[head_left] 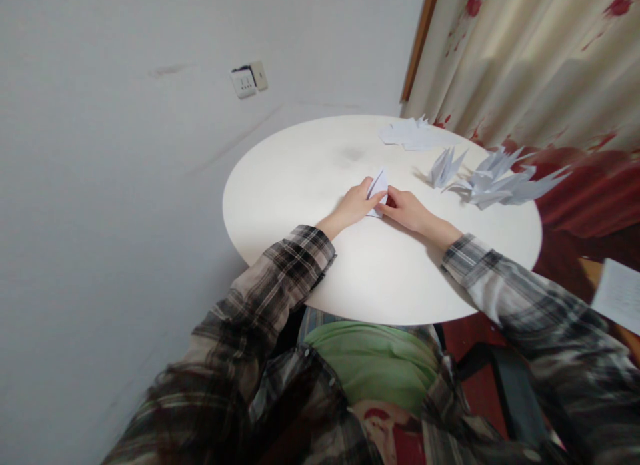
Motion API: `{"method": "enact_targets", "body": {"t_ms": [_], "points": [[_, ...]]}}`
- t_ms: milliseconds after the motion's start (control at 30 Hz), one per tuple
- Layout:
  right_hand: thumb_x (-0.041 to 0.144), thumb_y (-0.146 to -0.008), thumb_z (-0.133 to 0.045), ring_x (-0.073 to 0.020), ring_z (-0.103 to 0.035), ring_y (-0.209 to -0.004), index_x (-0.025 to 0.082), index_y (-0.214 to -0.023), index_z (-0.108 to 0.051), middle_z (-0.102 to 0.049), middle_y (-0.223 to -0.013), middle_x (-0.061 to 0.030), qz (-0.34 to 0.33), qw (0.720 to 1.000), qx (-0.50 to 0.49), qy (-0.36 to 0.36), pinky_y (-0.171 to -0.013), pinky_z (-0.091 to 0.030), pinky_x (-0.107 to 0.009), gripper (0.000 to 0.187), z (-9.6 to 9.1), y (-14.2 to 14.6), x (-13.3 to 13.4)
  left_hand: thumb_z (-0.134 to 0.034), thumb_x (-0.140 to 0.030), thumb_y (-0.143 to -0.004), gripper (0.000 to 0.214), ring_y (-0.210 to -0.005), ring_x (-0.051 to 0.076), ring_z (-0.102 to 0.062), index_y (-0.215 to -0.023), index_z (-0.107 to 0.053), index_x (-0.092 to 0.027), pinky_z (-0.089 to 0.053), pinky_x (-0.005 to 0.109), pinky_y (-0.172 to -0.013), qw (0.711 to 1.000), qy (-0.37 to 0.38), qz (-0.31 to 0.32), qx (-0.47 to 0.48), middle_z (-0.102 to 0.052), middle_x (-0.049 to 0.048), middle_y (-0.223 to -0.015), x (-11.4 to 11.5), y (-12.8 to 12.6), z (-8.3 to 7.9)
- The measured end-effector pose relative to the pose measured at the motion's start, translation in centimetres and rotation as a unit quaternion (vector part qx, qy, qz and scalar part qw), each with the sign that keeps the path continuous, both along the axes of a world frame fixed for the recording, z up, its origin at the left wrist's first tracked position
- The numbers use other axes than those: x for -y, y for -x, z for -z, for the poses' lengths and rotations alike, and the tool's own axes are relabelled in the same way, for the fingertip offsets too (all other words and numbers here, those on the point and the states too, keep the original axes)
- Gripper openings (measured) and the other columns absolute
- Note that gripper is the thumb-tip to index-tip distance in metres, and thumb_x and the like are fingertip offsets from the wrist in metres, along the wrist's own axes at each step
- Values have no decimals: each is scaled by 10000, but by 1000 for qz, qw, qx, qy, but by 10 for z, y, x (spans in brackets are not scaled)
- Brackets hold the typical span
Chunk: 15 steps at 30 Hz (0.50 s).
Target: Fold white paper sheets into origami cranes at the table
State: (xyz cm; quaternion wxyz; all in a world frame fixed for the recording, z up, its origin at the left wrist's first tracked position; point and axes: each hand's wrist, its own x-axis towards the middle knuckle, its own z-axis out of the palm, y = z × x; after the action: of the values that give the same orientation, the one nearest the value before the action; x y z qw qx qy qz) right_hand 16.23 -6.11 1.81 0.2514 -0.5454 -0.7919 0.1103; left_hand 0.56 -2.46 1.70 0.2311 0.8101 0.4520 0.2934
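A small piece of folded white paper (379, 183) stands between my two hands, just above the middle of the white round table (280, 185). My left hand (354, 203) grips its left side, with the thumb across the front of the paper. On the other side, my right hand (407, 210) pinches the lower right edge between thumb and fingers. The paper has a pointed top and a layered fold. Parts of its lower half are hidden behind my fingers.
Several folded paper cranes (493, 181) stand at the table's right side. Flat white paper sheets (415, 135) lie at its far edge. A wall with a socket (244, 83) is on the left, a patterned curtain (500, 65) on the right. A chair armrest (510, 385) is below right.
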Motion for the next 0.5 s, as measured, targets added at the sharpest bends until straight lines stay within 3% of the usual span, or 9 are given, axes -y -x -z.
{"method": "enact_targets", "body": {"t_ms": [500], "points": [[360, -841, -503, -153, -490, -634, 168, -898, -536, -607, -751, -50, 1, 1000, -3, 5, -629, -357, -279, 204, 0, 0, -1, -494, -443, -860, 276, -853, 208, -595, -973, -511, -192, -440, 321, -784, 1000, 8, 5, 11, -635, 67, -848, 3, 0, -3]]}}
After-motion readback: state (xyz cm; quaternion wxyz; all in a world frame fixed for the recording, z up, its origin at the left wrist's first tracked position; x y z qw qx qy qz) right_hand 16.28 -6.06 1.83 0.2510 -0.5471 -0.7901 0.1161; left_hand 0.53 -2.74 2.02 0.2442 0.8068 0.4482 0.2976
